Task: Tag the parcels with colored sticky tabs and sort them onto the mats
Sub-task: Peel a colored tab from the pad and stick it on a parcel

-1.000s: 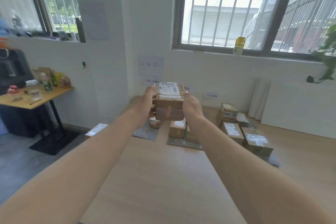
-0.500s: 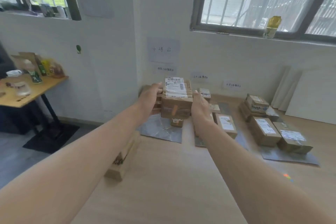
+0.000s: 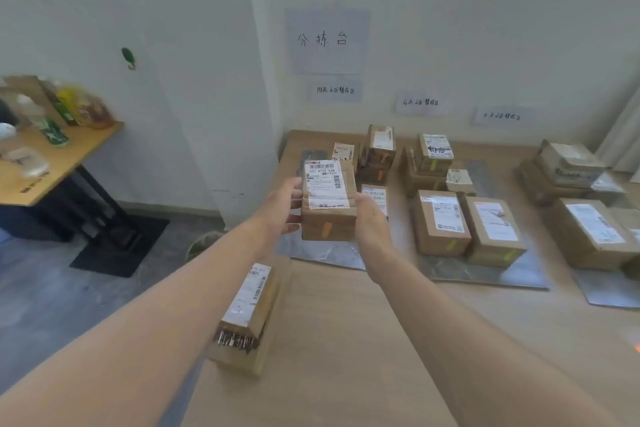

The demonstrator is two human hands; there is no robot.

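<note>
Item: cardboard parcel, orange tab on its front. We grip it by both sides between left hand and right hand, raised over the left mat. Middle mat: boxed parcels, front two tabbed. Long parcel: on the table, off the mats.

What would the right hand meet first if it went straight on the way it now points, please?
Probably the flat parcel just beyond the right hand; depth is unclear, so the hand, holding the tagged parcel, may pass above it.
</note>
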